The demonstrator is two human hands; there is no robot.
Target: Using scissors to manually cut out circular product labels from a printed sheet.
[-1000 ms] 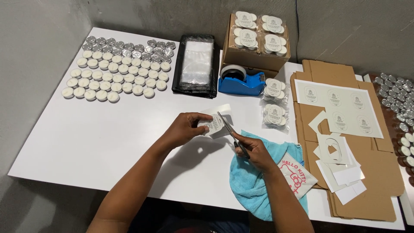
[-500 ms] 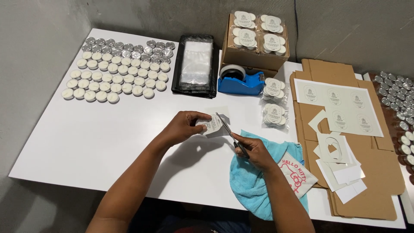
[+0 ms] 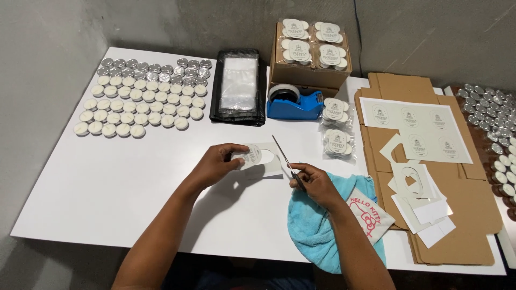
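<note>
My left hand (image 3: 217,164) pinches a white sticker sheet piece (image 3: 259,159) with a round printed label on it, held just above the white table (image 3: 107,177). My right hand (image 3: 314,185) grips a pair of scissors (image 3: 284,158), whose blades point up and left and sit at the paper's right edge. Both hands are near the table's middle front. A blue cloth (image 3: 314,225) lies under my right forearm.
Rows of white tealight candles (image 3: 142,99) fill the back left. A black pack of clear bags (image 3: 238,86), a blue tape dispenser (image 3: 295,102), a cardboard box of packed candles (image 3: 309,51), two candle packs (image 3: 336,129) and flat cardboard with label sheets (image 3: 416,129) and paper offcuts (image 3: 416,188) stand behind and right.
The paper has turned flatter and lower in my left hand. The scissors have drawn to the paper's right edge, with the round label now partly cut free of its sheet.
</note>
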